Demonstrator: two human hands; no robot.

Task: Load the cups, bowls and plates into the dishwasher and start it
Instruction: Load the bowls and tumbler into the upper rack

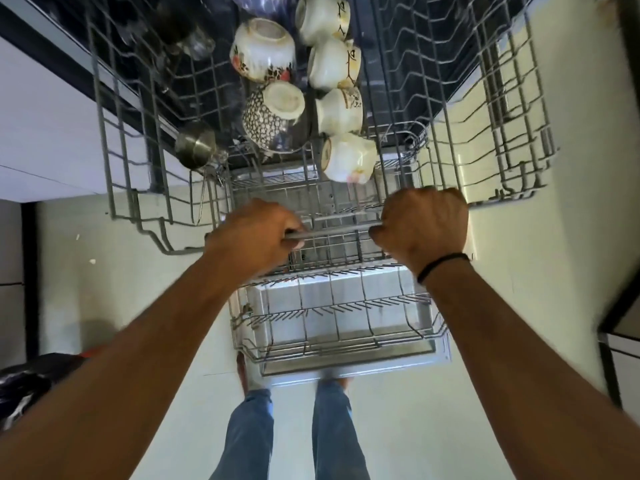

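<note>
I look straight down on the dishwasher's pulled-out upper rack (502,140). My left hand (256,233) and my right hand (424,225) are both closed around the grey front handle bar (337,232) of that rack. In the rack's middle lie a floral bowl (263,50), a dark patterned bowl (273,119) and a row of several white cups (334,64), the nearest cup (348,157) tipped on its side. A steel cup (195,147) sits at the rack's left. Below my hands the lower rack (339,320) stands over the open door, holding no dishes.
White cabinet fronts (41,133) run along the left, and a dark-framed unit (620,327) stands at the right. A black bag (31,379) lies on the pale floor at lower left. My legs in jeans (249,434) stand just in front of the open door.
</note>
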